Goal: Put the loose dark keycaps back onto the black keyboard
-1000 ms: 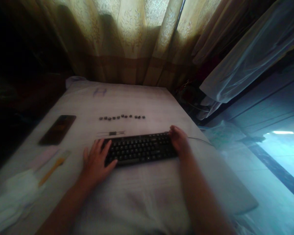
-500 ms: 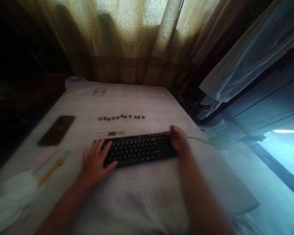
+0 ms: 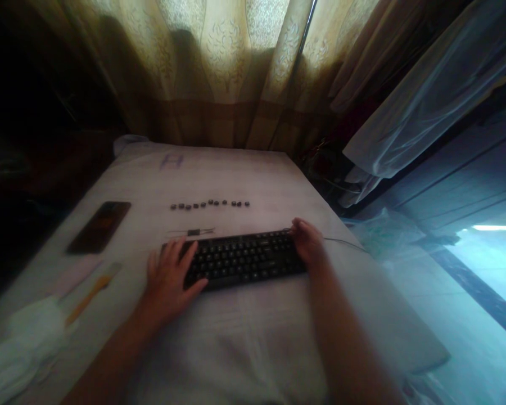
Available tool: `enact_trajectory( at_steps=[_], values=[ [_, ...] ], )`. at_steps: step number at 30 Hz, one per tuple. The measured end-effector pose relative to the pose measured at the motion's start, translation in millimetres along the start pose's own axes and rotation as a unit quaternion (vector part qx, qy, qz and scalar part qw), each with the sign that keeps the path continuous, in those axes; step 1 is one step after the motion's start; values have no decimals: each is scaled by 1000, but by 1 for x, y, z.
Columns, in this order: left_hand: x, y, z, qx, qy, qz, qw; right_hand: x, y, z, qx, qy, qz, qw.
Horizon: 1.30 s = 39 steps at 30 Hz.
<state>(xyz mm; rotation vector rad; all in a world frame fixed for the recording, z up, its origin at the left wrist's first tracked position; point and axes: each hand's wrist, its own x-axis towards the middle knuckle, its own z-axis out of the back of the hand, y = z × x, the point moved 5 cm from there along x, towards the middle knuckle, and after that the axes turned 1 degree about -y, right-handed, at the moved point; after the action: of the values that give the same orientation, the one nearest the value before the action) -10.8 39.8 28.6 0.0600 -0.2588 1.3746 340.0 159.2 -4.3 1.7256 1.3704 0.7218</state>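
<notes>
A black computer keyboard (image 3: 244, 257) lies on the cloth-covered table, slightly tilted in view. Across its left end rests my left hand (image 3: 171, 275), fingers spread over the keys and thumb near the front edge. My right hand (image 3: 307, 242) is curled round the keyboard's right end, and its fingers are partly hidden. Behind the keyboard sits a thin tool (image 3: 193, 232), dark in the middle with fine ends; it looks like tweezers, but blur hides its kind. Farther back, several small dark pieces (image 3: 211, 202), resembling keycaps, form an uneven row.
A dark phone (image 3: 100, 227) lies at the left. Nearer me are a pink flat item (image 3: 76, 275), a brush with a yellow-orange handle (image 3: 88, 301) and a crumpled white cloth (image 3: 29, 343). A cable (image 3: 346, 243) runs off the table's right side. Curtains (image 3: 225, 67) hang behind.
My left hand has shifted slightly to the right over the keyboard's left end. My right hand stays at the right end, and the keyboard looks nearly unmoved.
</notes>
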Motion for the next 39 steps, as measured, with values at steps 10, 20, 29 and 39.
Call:
enact_trajectory(
  at_steps=[10,20,29,39],
  values=[
    [3,-13,-3,18,2,-14,1000,0,0,0,-2,0,-5,1000],
    [11,0,-4,-10,-16,-15,1000,-3,1,-6,-45,-10,-9,999],
    [48,47,3,-63,-58,45,995,23,14,-63,-470,111,111,868],
    [64,56,3,-150,-120,45,980,71,-35,-130,-667,156,99,722]
  ],
)
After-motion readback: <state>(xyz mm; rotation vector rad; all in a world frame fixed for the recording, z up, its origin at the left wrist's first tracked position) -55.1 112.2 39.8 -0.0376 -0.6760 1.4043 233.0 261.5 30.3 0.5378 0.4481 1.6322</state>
